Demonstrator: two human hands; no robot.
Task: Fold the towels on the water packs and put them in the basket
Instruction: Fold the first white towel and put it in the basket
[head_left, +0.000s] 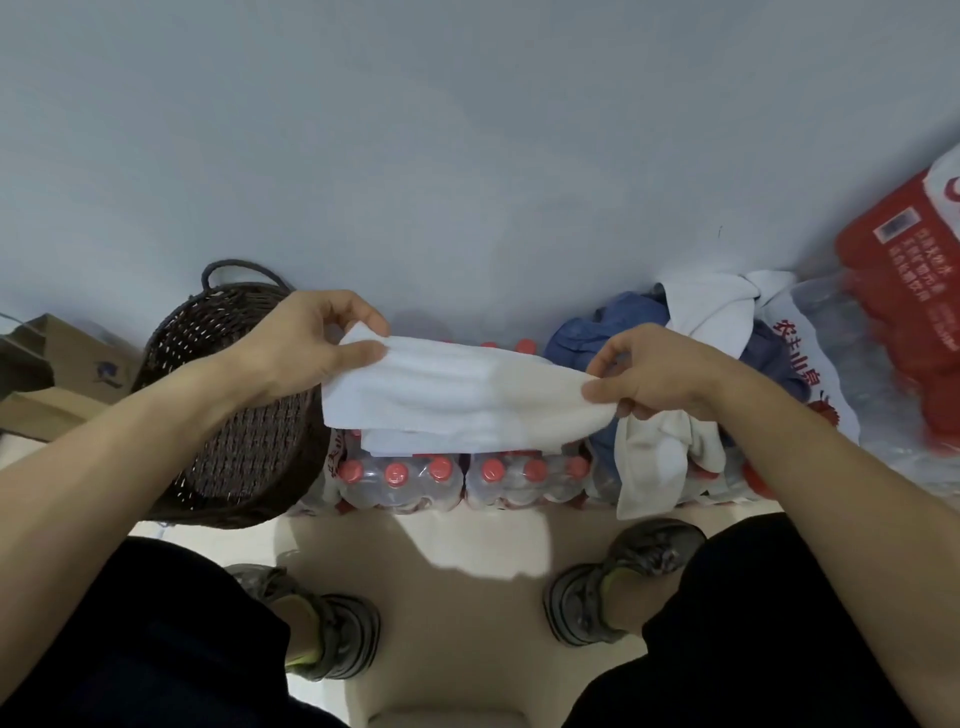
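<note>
1. Head view: a dark wicker basket (244, 410) is sitting at far left, just beside the left hand (296, 353).
2. The left fingers are pinching one end of a white towel (457, 400).
3. Its long axis is running left to right above the water packs (467, 480).
4. The right hand (660, 376) is pinching the other end.
5. About three unfolded cloths (670, 447) are lying at right.

Both hands' fingers (363, 353) pinched shut
</note>
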